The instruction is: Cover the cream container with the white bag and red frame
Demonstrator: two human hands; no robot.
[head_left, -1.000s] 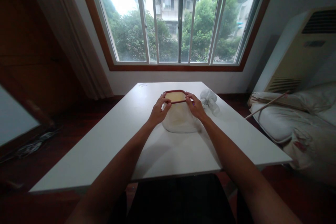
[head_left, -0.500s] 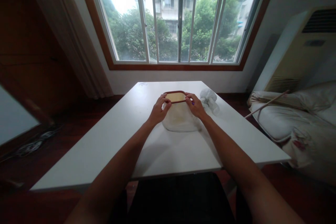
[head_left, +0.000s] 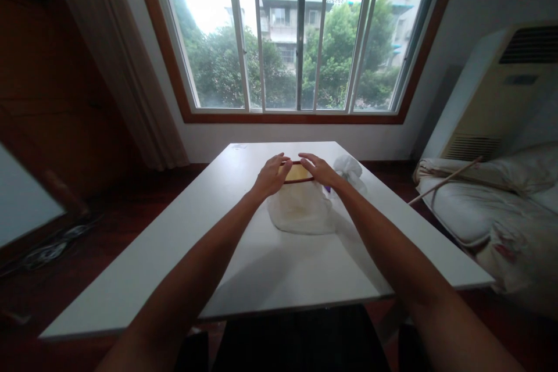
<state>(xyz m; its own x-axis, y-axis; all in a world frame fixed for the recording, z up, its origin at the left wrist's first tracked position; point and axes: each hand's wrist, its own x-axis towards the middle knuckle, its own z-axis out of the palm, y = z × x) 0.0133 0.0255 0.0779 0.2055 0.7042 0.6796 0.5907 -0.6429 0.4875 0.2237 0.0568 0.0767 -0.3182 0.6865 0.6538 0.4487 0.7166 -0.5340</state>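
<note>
A shallow, yellowish rectangular piece with a brown rim and rounded corners [head_left: 298, 173] lies on the white table ahead of me. Over its left end is my left hand [head_left: 271, 176], fingers stretched forward and the thumb apart from them. My right hand [head_left: 321, 171] reaches over the right end with its fingers extended. Both hands hide the piece's ends, and whether they touch the rim is hard to see. A translucent plastic bag [head_left: 300, 215] lies flat just on the near side of it. Beside my right wrist shows a small purple bit [head_left: 326, 188].
A crumpled white plastic bag [head_left: 349, 167] sits right of my right hand on the white table [head_left: 174, 261]. Past the table's right edge, a thin stick [head_left: 449, 179] leans over a covered seat [head_left: 462, 203]. A window [head_left: 300, 46] is in the wall beyond.
Both hands have loosened from pinching the rim at each end, and their fingers now stretch out over it. They sit closer together. The view has tilted up slightly.
</note>
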